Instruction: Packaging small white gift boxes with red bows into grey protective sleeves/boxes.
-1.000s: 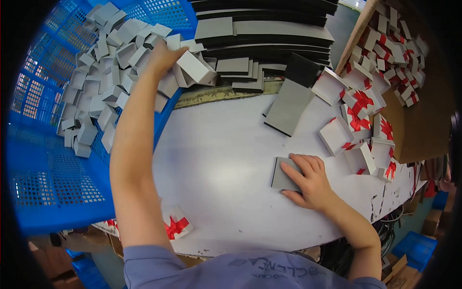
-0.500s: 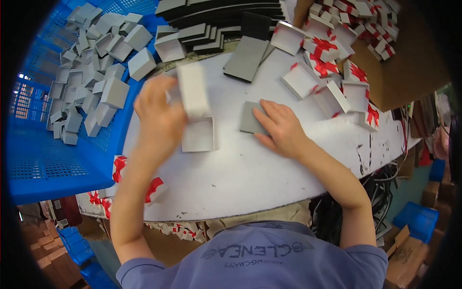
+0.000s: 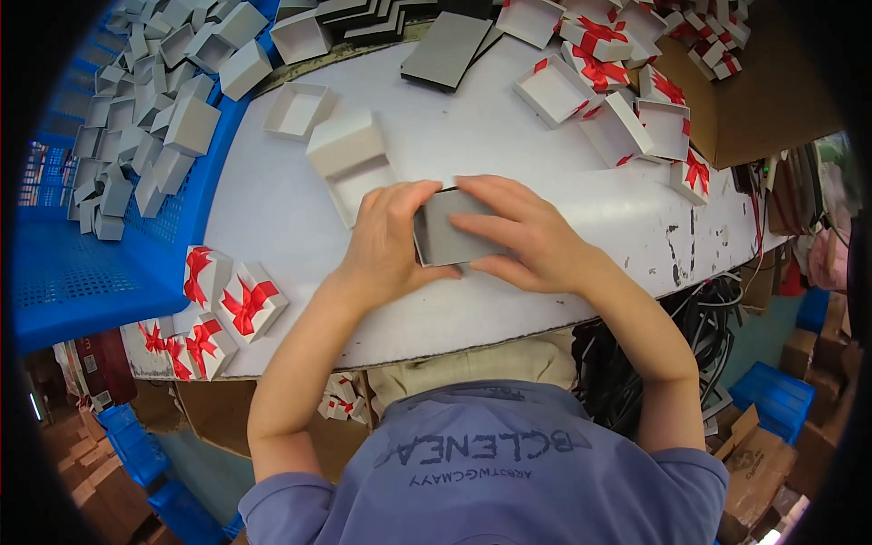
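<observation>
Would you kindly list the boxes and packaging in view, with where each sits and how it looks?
Grey square pad: held between left hand and right hand.
Open white boxes: on the white table, just beyond the hands.
Ribbon boxes: table's near left edge, white with red bows.
Blue crate: far left, holding grey-white boxes.
Cardboard carton: upper right, brown.

Grey pad's [image 3: 451, 238] side edges under both hands' fingers [image 3: 400, 204]; blue crate [image 3: 73, 272] cut off.

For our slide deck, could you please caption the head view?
Both hands, left hand and right hand, hold a flat grey square card over a white worktable.
</observation>
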Demonstrator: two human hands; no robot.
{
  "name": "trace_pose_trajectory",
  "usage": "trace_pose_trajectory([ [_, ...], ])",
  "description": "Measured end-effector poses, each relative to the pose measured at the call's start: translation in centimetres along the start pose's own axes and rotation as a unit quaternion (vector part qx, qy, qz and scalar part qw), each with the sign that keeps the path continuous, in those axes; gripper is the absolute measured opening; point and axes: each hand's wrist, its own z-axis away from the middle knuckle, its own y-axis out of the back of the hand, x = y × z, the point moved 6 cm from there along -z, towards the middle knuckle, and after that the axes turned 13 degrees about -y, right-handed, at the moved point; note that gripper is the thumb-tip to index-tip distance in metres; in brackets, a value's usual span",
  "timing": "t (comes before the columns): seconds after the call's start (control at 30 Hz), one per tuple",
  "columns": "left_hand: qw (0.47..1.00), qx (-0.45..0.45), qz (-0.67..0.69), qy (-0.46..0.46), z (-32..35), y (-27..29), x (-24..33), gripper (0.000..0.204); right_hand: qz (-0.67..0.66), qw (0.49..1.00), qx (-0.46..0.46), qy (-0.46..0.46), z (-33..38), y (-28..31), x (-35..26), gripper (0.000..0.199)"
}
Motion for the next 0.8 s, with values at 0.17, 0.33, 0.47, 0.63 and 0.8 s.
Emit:
trace_pose_trajectory([
  [0.17, 1.0, 0.006, 0.029, 0.01, 0.3, 0.5, -1.5, 0.114, 0.135, 0.99, -0.04, 0.025, -1.7, -1.7, -1.0, 0.047],
  [0.33, 0.992, -0.087, -0.095, -0.002, 2.3, 0.8, 3.3, 0.073, 0.229, 0.959, 0.136, -0.093, -2.2, 4.7, 3.3, 0.036],
  [0.47, 0.982, -0.177, -0.066, 0.027, 2.7, 0.5, 5.2, 0.059, 0.353, 0.918, 0.108, -0.144, -1.5, 4.6, 8.1, 0.026],
  [0.63, 0.977, -0.108, 0.083, 0.163, 4.1, -0.2, 2.8, 0.04, -0.339, 0.895, 0.145, -0.249, -2.7, 5.5, 4.3, 0.023],
  [0.8, 0.985, -0.139, 0.005, 0.1, 4.0, 0.2, 4.5, 0.033, -0.612, 0.696, 0.056, -0.371, -0.4, 1.1, 6.6, 0.022],
])
